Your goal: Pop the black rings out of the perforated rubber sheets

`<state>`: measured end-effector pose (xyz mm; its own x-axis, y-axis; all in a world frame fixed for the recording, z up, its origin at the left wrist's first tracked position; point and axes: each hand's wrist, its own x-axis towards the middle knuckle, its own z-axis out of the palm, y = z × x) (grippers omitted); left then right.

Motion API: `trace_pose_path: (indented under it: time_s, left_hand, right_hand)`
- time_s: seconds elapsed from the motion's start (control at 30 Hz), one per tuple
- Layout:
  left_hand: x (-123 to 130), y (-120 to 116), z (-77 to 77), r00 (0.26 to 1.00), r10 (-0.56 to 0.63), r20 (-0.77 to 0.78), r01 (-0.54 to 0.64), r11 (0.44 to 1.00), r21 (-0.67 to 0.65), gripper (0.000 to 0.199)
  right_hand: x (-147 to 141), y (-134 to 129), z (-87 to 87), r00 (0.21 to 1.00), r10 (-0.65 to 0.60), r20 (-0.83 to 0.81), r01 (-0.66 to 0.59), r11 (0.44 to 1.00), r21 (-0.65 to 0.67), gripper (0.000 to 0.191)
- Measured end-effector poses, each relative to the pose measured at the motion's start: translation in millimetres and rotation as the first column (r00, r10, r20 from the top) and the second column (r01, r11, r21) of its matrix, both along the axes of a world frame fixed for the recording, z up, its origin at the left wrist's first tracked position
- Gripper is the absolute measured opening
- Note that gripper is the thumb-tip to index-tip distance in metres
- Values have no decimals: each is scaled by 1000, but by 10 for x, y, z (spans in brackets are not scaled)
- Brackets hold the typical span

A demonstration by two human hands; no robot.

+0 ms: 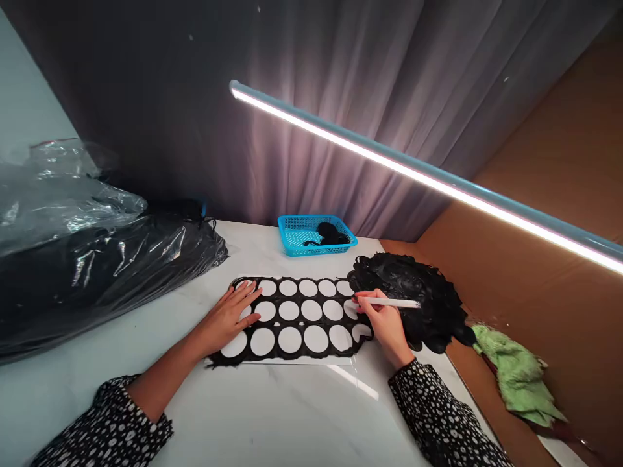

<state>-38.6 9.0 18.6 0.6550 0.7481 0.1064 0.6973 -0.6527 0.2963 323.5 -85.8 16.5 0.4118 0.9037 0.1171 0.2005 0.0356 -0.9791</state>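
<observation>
My left hand (226, 318) lies flat on a black perforated sheet (300, 311) with rows of round holes, its fingers spread and holding nothing. White shows through the holes. A thin white backing board (302, 360) shows below the sheet's lower edge. My right hand (382, 318) grips a white rod (389, 302) at the sheet's right end. The rod's tip reaches over a glossy black ruffled mass (403, 279), which touches the sheet. A blue plastic basket (316, 248) behind the sheet holds a black bundle (328, 235).
A large clear plastic bag (97, 259) with black contents lies at left on the white marble table (272, 415). A green cloth (518, 376) hangs at the right table edge by a cardboard wall (549, 324). A grey curtain (311, 130) and LED tube light (389, 159) are ahead.
</observation>
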Motion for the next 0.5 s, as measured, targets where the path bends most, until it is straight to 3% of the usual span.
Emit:
trace_pose_path:
  time_s: [0.1, 0.17, 0.27, 0.4, 0.5]
  left_hand:
    - [26, -98, 22, 1000, -26, 17, 25, 999, 43, 61]
    - [92, -168, 43, 999, -47, 2, 47, 997, 59, 63]
    - [233, -205, 16, 996, -58, -72, 61, 997, 52, 73]
    - [367, -84, -42, 987, -89, -135, 93, 995, 25, 85]
    - [394, -11, 135, 991, -111, -76, 109, 993, -35, 90]
  right_hand:
    - [-33, 240, -45, 949, 33, -313, -25, 999, 30, 34]
    - [-46, 359, -145, 900, -41, -433, 49, 999, 9, 35]
    - [-5, 421, -313, 927, -166, -337, 165, 986, -33, 29]
    - [160, 410, -407, 971, -198, -137, 195, 980, -33, 27]
    - [257, 365, -322, 972, -176, -155, 179, 984, 1, 28]
